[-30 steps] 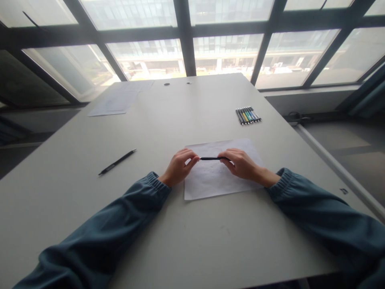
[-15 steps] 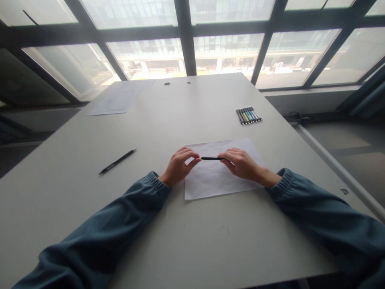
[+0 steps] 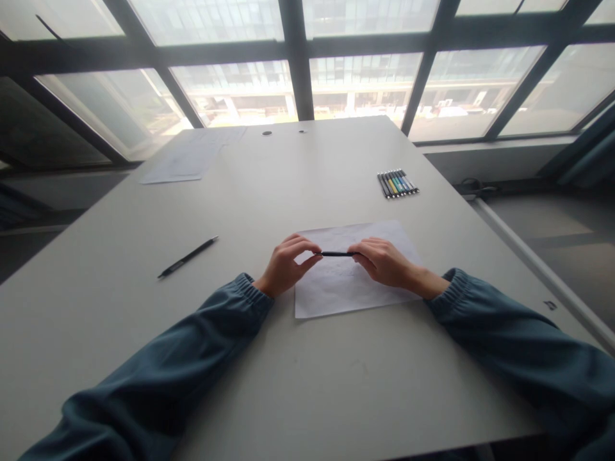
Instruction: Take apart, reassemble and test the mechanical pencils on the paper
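Observation:
A slim black pen [image 3: 337, 254] lies level between my two hands, over a white sheet of paper [image 3: 355, 298]. My left hand [image 3: 289, 264] pinches its left end between thumb and fingertips. Closed round the other end is my right hand [image 3: 383, 261], whose fingers hide that tip. Faint marks show on the paper, too pale to read. To the left of my left hand, a second dark pen [image 3: 188, 257] rests slanted on the table, touched by neither hand.
A row of several pens or markers [image 3: 398, 184] in dark, yellow, green and blue lies at the right on the white table [image 3: 269, 192]. More paper sheets [image 3: 180, 157] lie at the far left. Large windows [image 3: 230, 89] stand behind the table's far edge.
My left thumb and fingertips have shifted very slightly at the pen's left end. The pen stays in both hands, and everything else looks the same.

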`<state>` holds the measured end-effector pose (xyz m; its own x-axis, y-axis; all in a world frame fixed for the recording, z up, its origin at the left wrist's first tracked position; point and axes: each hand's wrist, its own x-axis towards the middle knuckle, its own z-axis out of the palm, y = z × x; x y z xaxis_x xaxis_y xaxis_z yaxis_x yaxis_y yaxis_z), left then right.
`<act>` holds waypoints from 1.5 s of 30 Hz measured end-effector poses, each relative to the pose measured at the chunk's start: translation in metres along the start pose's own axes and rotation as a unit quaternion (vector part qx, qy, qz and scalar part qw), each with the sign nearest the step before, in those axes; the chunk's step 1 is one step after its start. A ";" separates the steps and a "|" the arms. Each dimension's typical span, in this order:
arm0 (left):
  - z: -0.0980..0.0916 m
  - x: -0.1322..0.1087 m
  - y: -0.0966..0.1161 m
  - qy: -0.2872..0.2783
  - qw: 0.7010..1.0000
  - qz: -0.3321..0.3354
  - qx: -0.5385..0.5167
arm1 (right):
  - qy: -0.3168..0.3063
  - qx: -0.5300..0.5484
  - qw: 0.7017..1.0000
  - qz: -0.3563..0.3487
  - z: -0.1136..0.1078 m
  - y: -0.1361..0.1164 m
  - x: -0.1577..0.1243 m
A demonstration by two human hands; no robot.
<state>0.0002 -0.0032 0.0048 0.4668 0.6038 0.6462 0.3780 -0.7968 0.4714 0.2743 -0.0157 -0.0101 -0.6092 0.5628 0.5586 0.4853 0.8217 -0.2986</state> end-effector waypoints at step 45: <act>0.000 -0.001 0.002 -0.056 0.997 -0.055 0.019 | 0.009 -0.036 0.999 -0.008 -0.001 0.000 0.002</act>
<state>0.0002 -0.0056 0.0051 0.5057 0.6882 0.5202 0.4603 -0.7252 0.5120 0.2734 -0.0142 -0.0084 -0.6057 0.5473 0.5775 0.5196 0.8218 -0.2338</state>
